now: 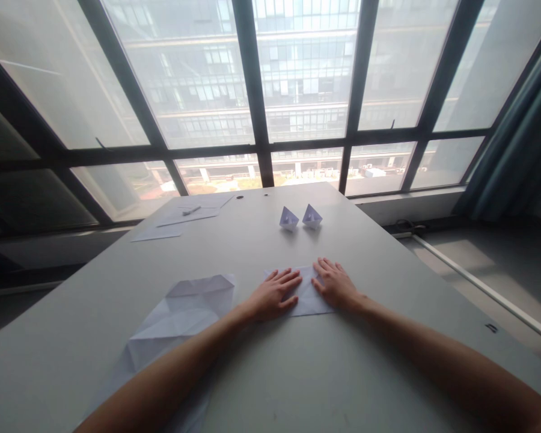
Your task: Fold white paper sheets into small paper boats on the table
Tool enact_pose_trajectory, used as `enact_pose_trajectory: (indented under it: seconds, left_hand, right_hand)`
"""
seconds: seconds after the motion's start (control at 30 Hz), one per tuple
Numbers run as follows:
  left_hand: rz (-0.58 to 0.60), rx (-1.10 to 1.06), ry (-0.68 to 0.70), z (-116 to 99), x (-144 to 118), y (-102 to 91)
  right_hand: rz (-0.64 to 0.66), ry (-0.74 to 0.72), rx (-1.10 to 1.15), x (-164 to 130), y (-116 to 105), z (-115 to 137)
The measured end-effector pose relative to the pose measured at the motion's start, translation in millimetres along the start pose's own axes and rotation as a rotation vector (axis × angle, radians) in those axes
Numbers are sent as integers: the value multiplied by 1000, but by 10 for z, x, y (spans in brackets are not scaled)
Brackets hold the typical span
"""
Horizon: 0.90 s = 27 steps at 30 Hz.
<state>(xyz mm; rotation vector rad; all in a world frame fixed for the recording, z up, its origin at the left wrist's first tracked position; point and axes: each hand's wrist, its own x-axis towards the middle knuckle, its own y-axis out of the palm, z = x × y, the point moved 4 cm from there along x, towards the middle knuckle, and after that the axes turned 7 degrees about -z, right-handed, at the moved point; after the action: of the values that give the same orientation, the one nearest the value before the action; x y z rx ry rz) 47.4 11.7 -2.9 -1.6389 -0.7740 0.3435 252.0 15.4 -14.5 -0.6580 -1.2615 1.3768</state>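
Observation:
A small folded sheet of white paper (310, 305) lies flat on the table in front of me, with crease lines across it. My left hand (277, 293) rests on its left part, fingers stretched out and palm down. On its right part lies my right hand (336, 284), also flat with the fingers extended. Both hands cover the paper's sides, so those edges are partly hidden. Beyond them stand two folded paper shapes, a left paper boat (289, 219) and a right paper boat (312, 217), side by side.
A larger creased paper sheet (180, 307) lies left of my hands, partly under my left forearm. Flat white sheets (198, 215) with a small grey object (192, 210) on them are at the table's far left. The white table (388, 282) reaches toward tall windows; a curtain (514, 114) hangs right.

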Motion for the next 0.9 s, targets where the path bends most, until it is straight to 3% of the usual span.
enact_pose_trajectory:
  seconds: [0.9]
  left_hand:
    - [4,-4,-6,-22,4,-23]
  right_hand:
    - [-6,4,1,0,6,-5]
